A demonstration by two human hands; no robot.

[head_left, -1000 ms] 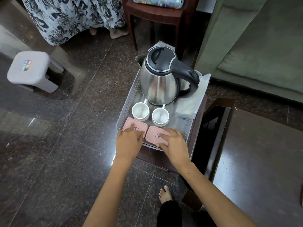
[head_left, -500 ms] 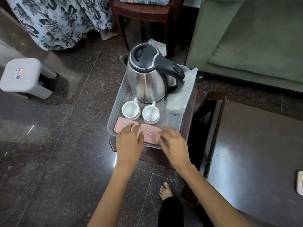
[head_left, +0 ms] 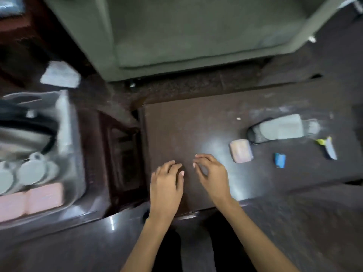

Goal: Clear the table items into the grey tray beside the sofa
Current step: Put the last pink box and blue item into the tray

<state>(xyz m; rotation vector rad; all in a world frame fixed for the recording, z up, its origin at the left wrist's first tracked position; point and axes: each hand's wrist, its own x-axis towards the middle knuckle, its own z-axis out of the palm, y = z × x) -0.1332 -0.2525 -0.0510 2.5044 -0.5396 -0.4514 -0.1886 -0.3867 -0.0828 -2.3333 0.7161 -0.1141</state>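
- A dark polished floor [head_left: 59, 250] is running across the bottom of the blurred view, and a green sofa [head_left: 196, 30] is filling the top.
- At the far left, the grey tray [head_left: 75, 154] is sitting on a low dark stand, holding a steel kettle [head_left: 23, 134], two white cups [head_left: 32, 171] and two pink boxes [head_left: 44, 197] along its near edge; a white folded cloth [head_left: 60, 74] is lying beyond it.
- A dark gap in the stand's wooden frame [head_left: 121, 158] is separating the tray from the dark brown table [head_left: 176, 124], which is taking up the centre and right.
- The left hand [head_left: 167, 190] is hovering palm down over the table's near left part, fingers loosely curled and holding nothing.
- The right hand [head_left: 213, 176] is hovering just beside it, fingers bent and slightly spread, also gripping nothing.
- A pink box [head_left: 241, 151] is lying flat on the table, near the right hand on its right side and not touching it.
- A grey pouch [head_left: 279, 129] with a dark end is lying just beyond the pink box, farther from the hands.
- A small blue object [head_left: 280, 160] is resting to the right of the pink box, too blurred to identify.
- A yellow-and-blue item [head_left: 328, 147] is lying near the table's right edge, well apart from both hands.
- Nothing is standing between the right hand and the pink box.
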